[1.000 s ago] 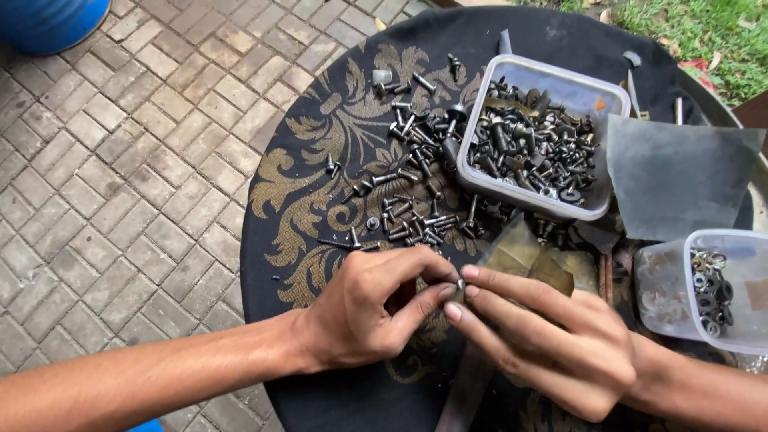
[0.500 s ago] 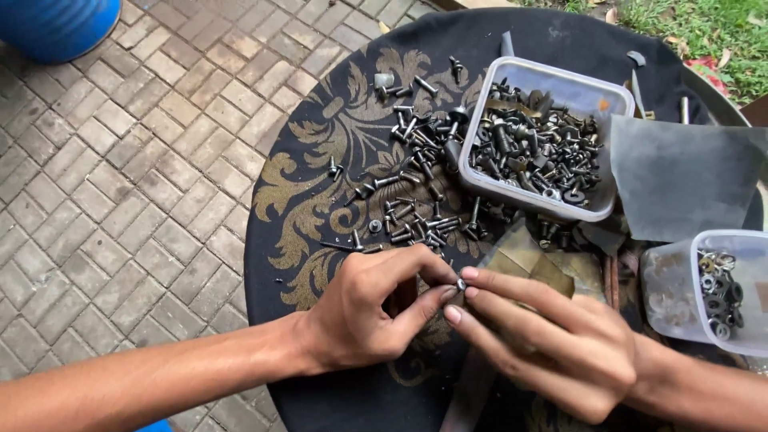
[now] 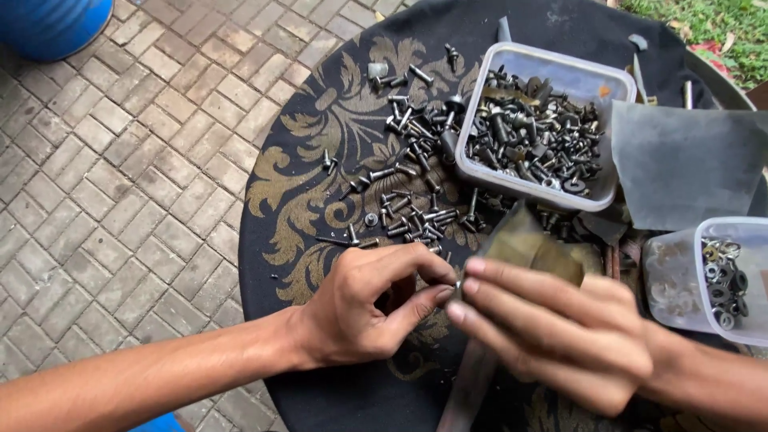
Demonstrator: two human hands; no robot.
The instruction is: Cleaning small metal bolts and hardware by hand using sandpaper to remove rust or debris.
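We pinch one small metal fastener (image 3: 458, 285) between left hand (image 3: 364, 308) and right hand (image 3: 560, 340) grips, fingertips closed. Two clear plastic tubs (image 3: 552, 188) sit on one black round gold-patterned worktop (image 3: 304, 184).

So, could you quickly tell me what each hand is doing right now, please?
Left hand: fingers pinched shut on a small metal piece.
Right hand: fingertips closed on the same small piece; what kind it is cannot be told.

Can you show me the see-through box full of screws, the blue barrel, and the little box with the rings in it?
Clear plastic tub of dark screws (image 3: 490, 94): head view, left wall.
Blue round barrel (image 3: 50, 22): head view, side.
Small clear tub of metal washers (image 3: 750, 234): head view, bare wall.
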